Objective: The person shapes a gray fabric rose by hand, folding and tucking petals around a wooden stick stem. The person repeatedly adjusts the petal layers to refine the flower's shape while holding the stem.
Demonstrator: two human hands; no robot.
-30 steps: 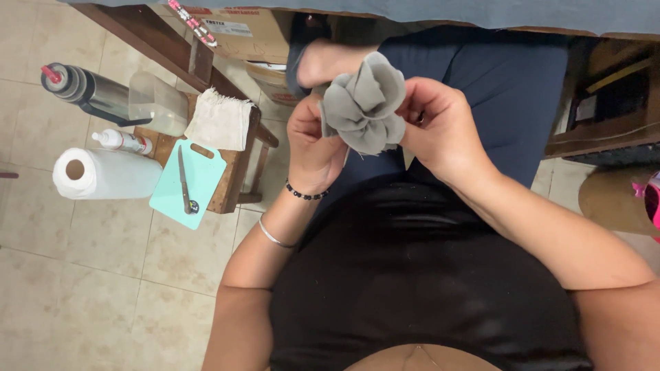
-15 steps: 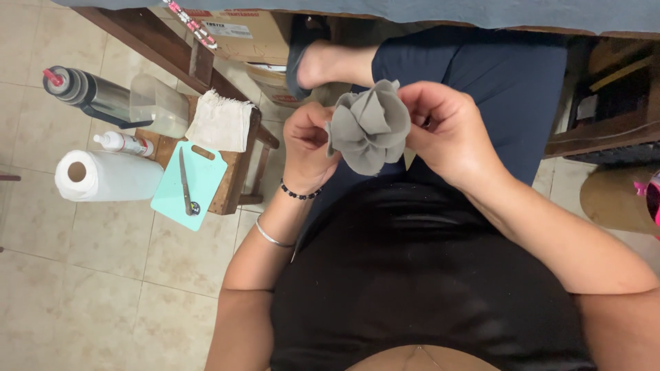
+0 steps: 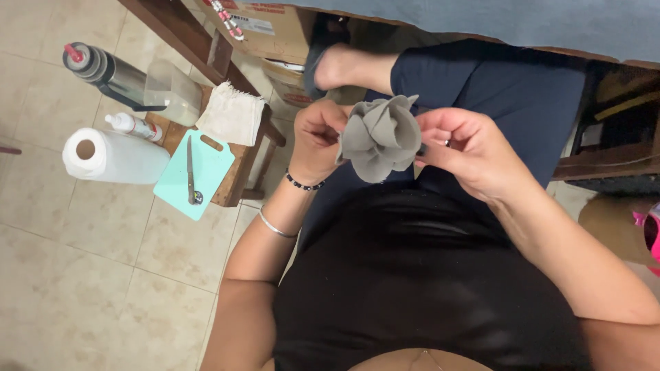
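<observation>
Head view, looking down at a seated person's lap.

Grey gathered fabric rosette (image 3: 380, 137), soft cloth folded into petal-like ruffles: held in the air above the lap, between both hands, over the dark blue trouser leg (image 3: 509, 96). This rosette is taken as the landmark.

Left hand (image 3: 316, 141): touching the rosette's left edge, fingers curled in and pinched on the cloth. Wrist carries a dark beaded bracelet (image 3: 304, 184); a thin silver bangle (image 3: 276, 225) sits further down the forearm.

Right hand (image 3: 471, 151): touching the rosette's right edge, fingers (image 3: 440, 120) bent narrow and gripping the cloth from the side and behind. The exact contact is hidden by the ruffles.

Well to the left of the rosette, a small brown wooden stool (image 3: 237, 175) stands on the beige tiled floor (image 3: 103, 275). On it lie a mint-green plastic cutting board (image 3: 206, 172) with a slim metal tool (image 3: 191, 168) on top, and a folded white cloth (image 3: 232, 113). Farther left: a white paper towel roll (image 3: 117, 156) lying on its side, a small white squeeze bottle (image 3: 134, 126), and a dark cylindrical bottle with a red tip (image 3: 103, 69).
</observation>
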